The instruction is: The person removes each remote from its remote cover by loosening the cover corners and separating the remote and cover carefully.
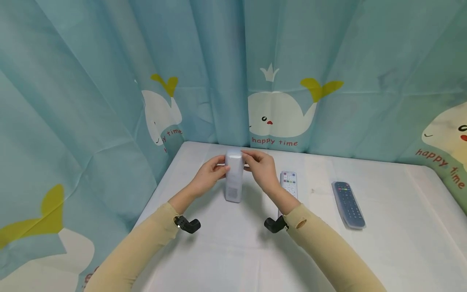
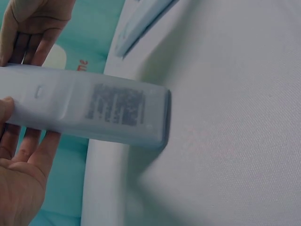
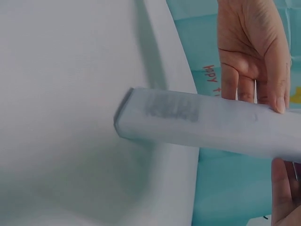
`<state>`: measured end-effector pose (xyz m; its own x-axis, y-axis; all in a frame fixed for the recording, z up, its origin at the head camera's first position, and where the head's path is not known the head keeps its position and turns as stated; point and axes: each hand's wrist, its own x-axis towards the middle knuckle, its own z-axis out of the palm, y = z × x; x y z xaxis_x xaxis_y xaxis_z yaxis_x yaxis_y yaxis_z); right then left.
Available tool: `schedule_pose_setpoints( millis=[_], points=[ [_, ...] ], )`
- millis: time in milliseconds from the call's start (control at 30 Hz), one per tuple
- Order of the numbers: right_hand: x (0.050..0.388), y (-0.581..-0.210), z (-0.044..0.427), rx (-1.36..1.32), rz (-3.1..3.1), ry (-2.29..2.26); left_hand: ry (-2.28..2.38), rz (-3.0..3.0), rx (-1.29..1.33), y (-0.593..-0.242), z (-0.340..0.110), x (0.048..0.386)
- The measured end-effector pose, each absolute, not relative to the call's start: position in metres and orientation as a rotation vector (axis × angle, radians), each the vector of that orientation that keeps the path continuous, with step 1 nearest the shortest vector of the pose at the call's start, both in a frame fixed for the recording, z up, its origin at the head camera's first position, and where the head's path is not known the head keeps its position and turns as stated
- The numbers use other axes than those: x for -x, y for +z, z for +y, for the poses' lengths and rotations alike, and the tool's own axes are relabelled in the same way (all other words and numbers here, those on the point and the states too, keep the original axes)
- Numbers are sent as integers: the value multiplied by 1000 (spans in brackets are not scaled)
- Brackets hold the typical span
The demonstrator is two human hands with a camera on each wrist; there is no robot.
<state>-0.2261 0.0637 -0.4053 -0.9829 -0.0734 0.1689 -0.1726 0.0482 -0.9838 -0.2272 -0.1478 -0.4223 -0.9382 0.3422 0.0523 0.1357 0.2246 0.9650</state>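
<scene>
Grip: my left hand [image 1: 208, 174] and right hand [image 1: 263, 168] clamped on the sleeved remote control [image 1: 234, 174], toward the desk's [image 1: 226, 247] far-left corner. My judgement: steady left, light right.

2 pale yellow sleeves [image 1: 140, 245], small oval hole [image 1: 300, 224] by right cuff [image 1: 291, 219]; 2 curved black wrist cameras [image 1: 189, 225], bare hands [image 1: 208, 174]

The whale-print curtain [image 1: 222, 73] reads "happy time" [image 1: 275, 141], centre and right; the label [image 2: 117, 104] on the held remote [image 2: 70, 94] is illegible.
</scene>
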Motion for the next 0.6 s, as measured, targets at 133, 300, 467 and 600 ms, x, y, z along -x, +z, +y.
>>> schedule_pose_setpoints(
  millis=[133,300,467,600],
  points=[
    [228,-405,65,-273,-2236,2101,1800,2314,-455,-423,-148,228],
    [233,-405,66,-273,-2250,2117,1807,2303,-464,-426,-149,230],
    [237,-406,66,-253,-2257,2164,1787,2317,-469,-425,-150,228],
    [240,-409,65,-207,-2270,2209,1760,2328,-475,-424,-151,227]
  ],
)
